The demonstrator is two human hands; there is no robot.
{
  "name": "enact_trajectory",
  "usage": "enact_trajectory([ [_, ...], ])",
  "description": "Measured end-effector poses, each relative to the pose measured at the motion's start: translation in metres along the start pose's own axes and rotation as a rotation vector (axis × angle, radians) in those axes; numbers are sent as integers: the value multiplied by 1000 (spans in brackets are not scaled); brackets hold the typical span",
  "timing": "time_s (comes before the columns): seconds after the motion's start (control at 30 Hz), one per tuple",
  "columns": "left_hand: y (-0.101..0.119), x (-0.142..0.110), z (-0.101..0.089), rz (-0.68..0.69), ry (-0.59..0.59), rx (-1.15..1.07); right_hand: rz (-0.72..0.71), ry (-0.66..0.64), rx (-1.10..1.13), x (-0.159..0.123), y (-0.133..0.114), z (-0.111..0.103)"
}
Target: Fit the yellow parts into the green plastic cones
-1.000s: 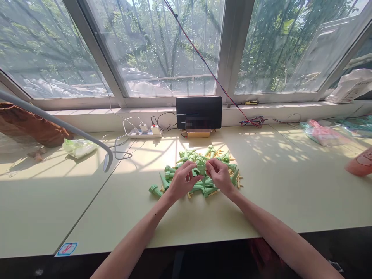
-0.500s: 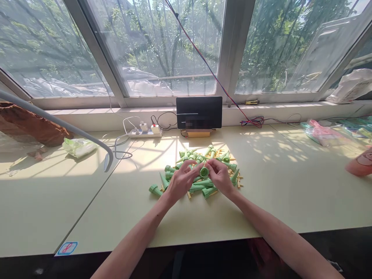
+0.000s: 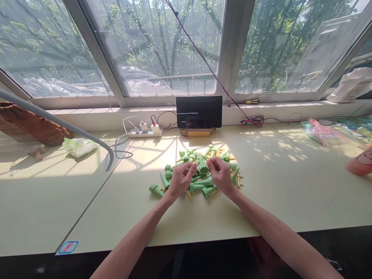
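A pile of green cone-shaped plastic spikes (image 3: 198, 186) with ribbed collars lies on the table, mixed with small yellow T-shaped pieces (image 3: 238, 182). My left hand (image 3: 182, 177) is over the pile's left part, thumb and forefinger pinched together; anything between them is too small to make out. My right hand (image 3: 221, 175) is closed in a pinch on the other side, its fingertips by the collar of one green spike (image 3: 203, 169). That spike's open end faces me between the hands. Whether the right fingertips grip it or something smaller, I cannot tell.
Behind the pile a black tablet (image 3: 199, 112) leans on a small box. A power strip (image 3: 145, 133) with cables is left of it. A grey curved bar (image 3: 87, 133) crosses the left side. Plastic bags (image 3: 325, 133) and a pink bottle (image 3: 360, 162) stand right.
My left fingers have come off the green spike and drawn back left, curling into a pinch. The spike is tipped slightly differently; my right hand has barely moved.
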State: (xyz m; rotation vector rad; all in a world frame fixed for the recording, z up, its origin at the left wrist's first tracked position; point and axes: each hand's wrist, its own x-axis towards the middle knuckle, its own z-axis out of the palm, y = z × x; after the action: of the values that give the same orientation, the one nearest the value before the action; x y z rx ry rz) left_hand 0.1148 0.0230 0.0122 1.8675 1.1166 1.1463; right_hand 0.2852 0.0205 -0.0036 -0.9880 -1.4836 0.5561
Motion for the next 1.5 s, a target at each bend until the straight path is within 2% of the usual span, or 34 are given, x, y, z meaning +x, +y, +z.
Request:
enact_trajectory([
  [0.13,1,0,-2,-20,-136,-34,-75,-57,-77,-2,-3,0],
  [0.4,0,-1,-3,12,-190,-2,-64,-81,4,-2,1,0],
  [0.57,-9,0,-4,213,-143,202,-12,-96,55,-2,3,0],
  [0.8,-10,-1,-8,422,-188,378,19,-131,34,-1,4,0],
  [1.0,-14,-2,-7,586,-103,511,62,-131,105,-2,7,3],
  [1.07,-14,-2,-4,566,-55,501,76,-116,126,-2,7,4],
  [1.17,-11,-2,0,467,8,408,75,-63,109,-1,5,4],
  [1.33,-2,-1,1,173,104,190,46,21,53,0,4,1],
  [1.4,1,-1,0,67,62,153,8,17,26,-1,3,0],
  [1.5,5,-1,-1,-16,-68,100,-63,-13,-18,-3,2,0],
])
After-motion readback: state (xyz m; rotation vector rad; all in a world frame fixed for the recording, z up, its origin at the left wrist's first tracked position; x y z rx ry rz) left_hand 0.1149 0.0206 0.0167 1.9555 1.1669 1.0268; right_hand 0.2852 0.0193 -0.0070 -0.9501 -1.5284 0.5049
